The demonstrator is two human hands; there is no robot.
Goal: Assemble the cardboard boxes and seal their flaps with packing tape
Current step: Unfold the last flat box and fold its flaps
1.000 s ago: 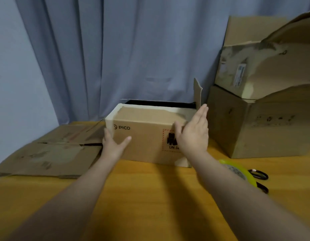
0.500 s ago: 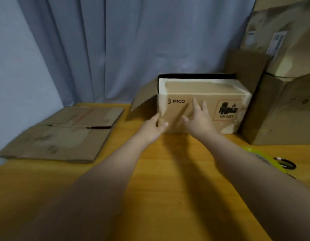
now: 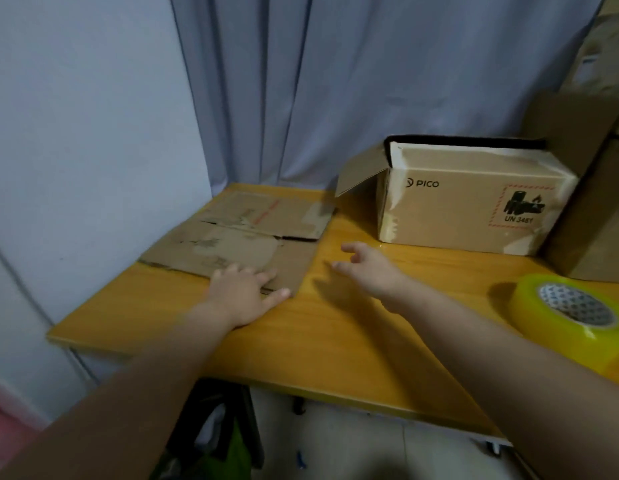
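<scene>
The flattened brown cardboard box (image 3: 238, 233) lies on the left part of the orange-yellow wooden table (image 3: 336, 341), close to the wall, and nothing of it is folded up yet. The left hand (image 3: 244, 289) rests flat on its near right corner with fingers spread. The right hand (image 3: 367, 268) hovers over bare table just right of that corner, fingers loose and parted, holding nothing; the two hands are apart.

Behind them, toward the blue-grey curtain (image 3: 370, 81), the small brown cardboard box printed PICO (image 3: 457, 206) stands erected. Glossy strips along its edges look like tape, but its left end flap (image 3: 361, 171) sticks out open, so that box seems only partly sealed. A larger brown cardboard box (image 3: 592, 237) stands just beside it at the right edge.

The roll of yellowish clear packing tape (image 3: 571, 320) lies near the right forearm, untouched. By my judgement the flat box has everything left to do: opening, folding, taping.
</scene>
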